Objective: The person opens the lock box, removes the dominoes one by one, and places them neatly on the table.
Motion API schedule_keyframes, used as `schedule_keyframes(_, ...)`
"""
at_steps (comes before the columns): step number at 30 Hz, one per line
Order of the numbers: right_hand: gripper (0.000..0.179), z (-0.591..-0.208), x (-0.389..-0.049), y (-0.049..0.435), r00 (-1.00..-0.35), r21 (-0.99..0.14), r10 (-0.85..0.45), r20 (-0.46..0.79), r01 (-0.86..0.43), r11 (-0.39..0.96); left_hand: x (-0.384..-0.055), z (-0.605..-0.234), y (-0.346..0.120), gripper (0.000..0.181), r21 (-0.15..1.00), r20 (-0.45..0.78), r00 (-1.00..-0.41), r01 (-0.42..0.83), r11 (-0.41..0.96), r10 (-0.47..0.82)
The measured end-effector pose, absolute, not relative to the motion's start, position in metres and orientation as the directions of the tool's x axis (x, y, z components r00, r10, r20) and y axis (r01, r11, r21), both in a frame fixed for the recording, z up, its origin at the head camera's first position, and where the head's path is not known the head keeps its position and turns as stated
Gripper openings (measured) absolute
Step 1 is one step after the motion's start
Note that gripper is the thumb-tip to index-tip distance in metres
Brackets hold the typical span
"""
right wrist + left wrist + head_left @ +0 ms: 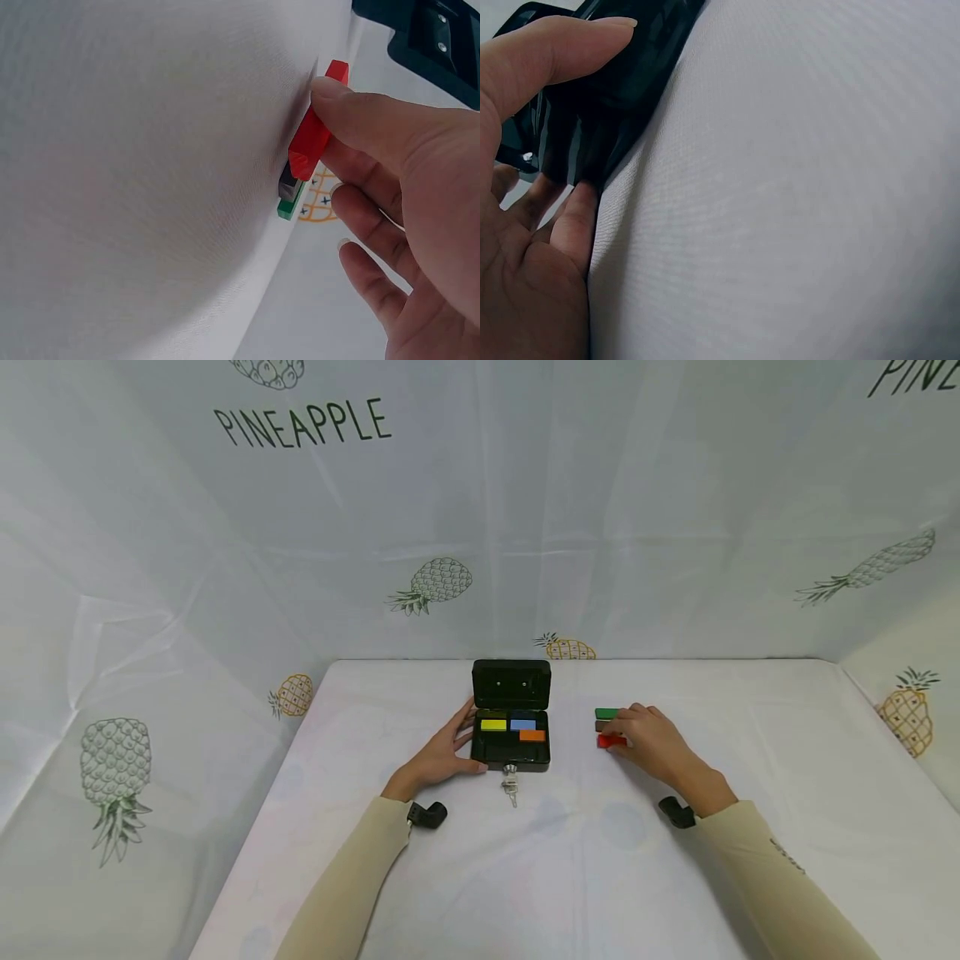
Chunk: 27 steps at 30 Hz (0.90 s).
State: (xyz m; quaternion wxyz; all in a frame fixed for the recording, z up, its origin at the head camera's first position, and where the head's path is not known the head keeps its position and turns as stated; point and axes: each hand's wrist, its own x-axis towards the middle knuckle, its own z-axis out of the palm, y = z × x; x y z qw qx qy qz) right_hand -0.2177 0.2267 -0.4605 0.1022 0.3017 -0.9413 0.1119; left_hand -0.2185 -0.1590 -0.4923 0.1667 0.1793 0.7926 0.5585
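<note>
A small black cash box [510, 752] stands on the table with its lid [512, 683] raised. Inside lie a yellow block [493, 725], a blue block [522, 725] and an orange block [532, 736]. My left hand [438, 753] holds the box at its left side, thumb [592, 45] on the front corner and fingers spread along the wall. To the right of the box, my right hand [656, 743] pinches a red block [311, 142] between thumb and fingers. Just behind it are a dark grey block [288, 182] and a green block [607, 713], partly covered by the hand.
Two small keys [511, 787] hang from the lock at the box's front. A white cloth [585, 877] covers the table. Behind it hangs a pale sheet [600, 527] printed with pineapples.
</note>
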Motion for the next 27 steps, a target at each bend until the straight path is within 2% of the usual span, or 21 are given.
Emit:
schedule_keyframes(20, 0.026, -0.467, -0.220, 0.228, -0.785, -0.156, -0.558, 0.268, -0.607, 0.779, -0.220, -0.494, -0.161, 0.122, 0.949, -0.050, -0.875, 0.108, 0.295, 0.482)
schedule_keyframes(27, 0.022, -0.455, -0.218, 0.216, -0.753, -0.177, -0.556, 0.353, -0.637, 0.750, -0.220, -0.494, -0.160, 0.123, 0.946, -0.052, -0.881, 0.108, 0.307, 0.470)
